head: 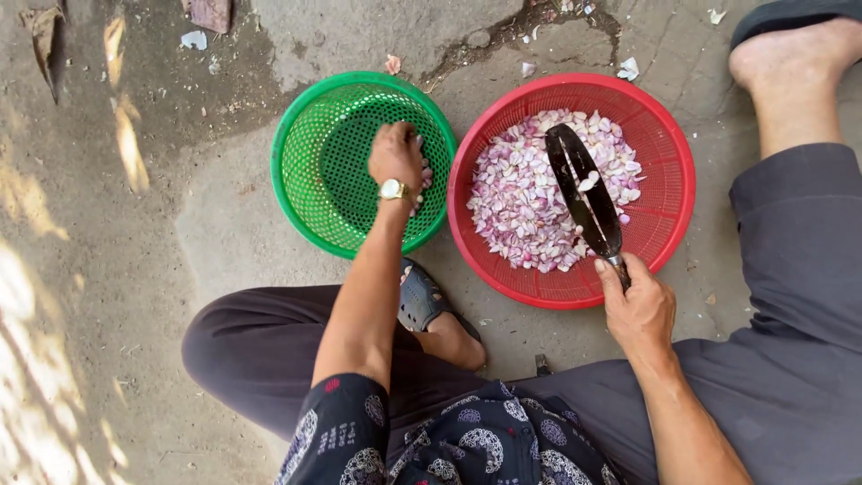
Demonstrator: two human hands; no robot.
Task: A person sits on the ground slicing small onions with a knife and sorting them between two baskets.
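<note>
While two baskets sit — green basket (314, 180), red basket (660, 117) — right hand (639, 310) grips one knife (584, 198).

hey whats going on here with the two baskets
A person sits on the ground. Their left hand reaches into the green basket, closed around small pale pieces. Their right hand holds a dark knife over the red basket, which holds a heap of purple-white shallot pieces.
</note>
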